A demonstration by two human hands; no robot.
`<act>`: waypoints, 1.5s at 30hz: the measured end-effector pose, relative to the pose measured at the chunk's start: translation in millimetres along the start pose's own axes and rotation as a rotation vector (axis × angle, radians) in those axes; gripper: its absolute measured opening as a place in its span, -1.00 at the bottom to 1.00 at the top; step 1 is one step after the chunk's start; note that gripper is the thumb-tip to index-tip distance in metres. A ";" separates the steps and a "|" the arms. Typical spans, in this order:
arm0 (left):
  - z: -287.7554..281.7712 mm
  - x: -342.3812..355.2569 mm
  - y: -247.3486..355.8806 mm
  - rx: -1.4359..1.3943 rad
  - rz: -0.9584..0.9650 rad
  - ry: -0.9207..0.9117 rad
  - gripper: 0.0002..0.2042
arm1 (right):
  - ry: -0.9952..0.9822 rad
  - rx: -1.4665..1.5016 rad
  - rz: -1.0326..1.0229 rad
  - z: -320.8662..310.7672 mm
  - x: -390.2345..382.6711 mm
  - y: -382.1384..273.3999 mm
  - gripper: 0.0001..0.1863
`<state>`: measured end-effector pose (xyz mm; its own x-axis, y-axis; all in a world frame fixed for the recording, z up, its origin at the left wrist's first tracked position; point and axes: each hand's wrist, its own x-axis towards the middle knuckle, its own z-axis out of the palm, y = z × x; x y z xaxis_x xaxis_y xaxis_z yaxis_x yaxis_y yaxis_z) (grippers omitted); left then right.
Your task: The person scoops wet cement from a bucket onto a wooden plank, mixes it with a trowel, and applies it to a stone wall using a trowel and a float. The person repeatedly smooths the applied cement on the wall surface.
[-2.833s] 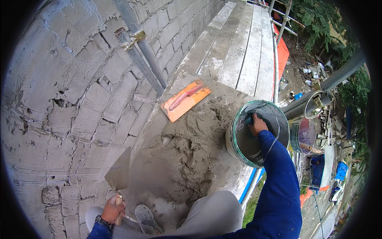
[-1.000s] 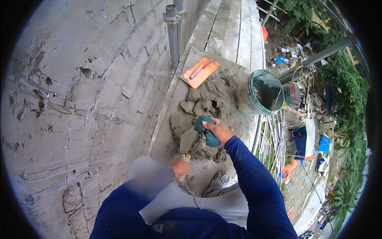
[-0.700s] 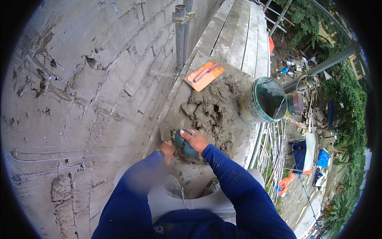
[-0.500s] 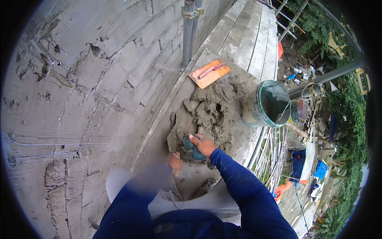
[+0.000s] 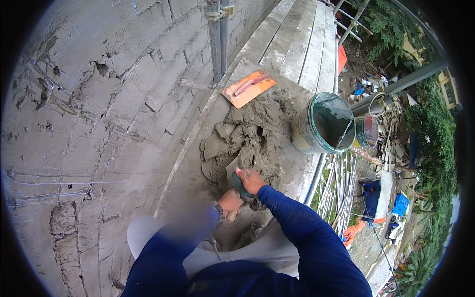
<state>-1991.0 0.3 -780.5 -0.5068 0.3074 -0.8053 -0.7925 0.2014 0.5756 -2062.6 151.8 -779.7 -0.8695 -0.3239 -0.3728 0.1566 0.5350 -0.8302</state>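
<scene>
My left hand (image 5: pixel 230 202) is closed around the pale handle of a trowel. The trowel's grey blade (image 5: pixel 230 171) stands at the near edge of a heap of wet mortar (image 5: pixel 247 136). Just to its right, my right hand (image 5: pixel 251 181) grips a dark green rounded scoop (image 5: pixel 239 186), thumb on top and facing the blade. The scoop is largely hidden by my fingers, so its full shape and contents do not show. An orange plastering float (image 5: pixel 249 88) with a reddish handle lies beyond the mortar, handle up.
A green-rimmed bucket (image 5: pixel 326 123) stands right of the mortar, near the platform's edge. Another bucket (image 5: pixel 366 131) is beyond it. A rough block wall (image 5: pixel 114 123) rises on the left. Scaffold pipes (image 5: pixel 215 44) stand beside the planks (image 5: pixel 297 44). Lower ground with debris lies off to the right.
My left hand and the trowel have moved right, bringing the blade close against the scoop. The scoop looks more upright and narrower. The whole view has shifted slightly.
</scene>
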 end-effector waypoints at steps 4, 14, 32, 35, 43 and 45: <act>-17.7 15.1 12.9 0.203 -0.064 -0.001 -0.61 | 0.265 -0.112 0.008 -57.8 -9.0 7.3 -0.49; -93.5 -50.7 1.4 0.584 0.531 -0.022 -0.64 | 1.164 -0.386 -0.329 -274.2 16.4 -16.1 -0.60; -26.7 -23.7 109.2 0.191 0.700 -0.227 -0.49 | 0.047 1.269 0.206 -12.1 -64.4 -45.0 -0.50; 2.3 -18.2 110.4 0.643 0.860 -0.194 -0.43 | 0.171 1.403 0.182 -30.1 -86.3 -50.6 -0.59; 34.4 -14.7 145.5 0.690 0.694 -0.199 -0.59 | 0.815 0.932 0.698 81.4 -181.1 84.6 -0.87; 25.5 -18.1 148.0 0.541 0.775 -0.156 -0.65 | 0.959 0.819 0.915 132.1 -203.1 107.5 -0.86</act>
<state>-2090.4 48.3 -677.1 -0.7425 0.6486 -0.1676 0.0280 0.2800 0.9596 -1807.3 172.0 -848.1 -0.2519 0.6354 -0.7300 0.7066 -0.3947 -0.5874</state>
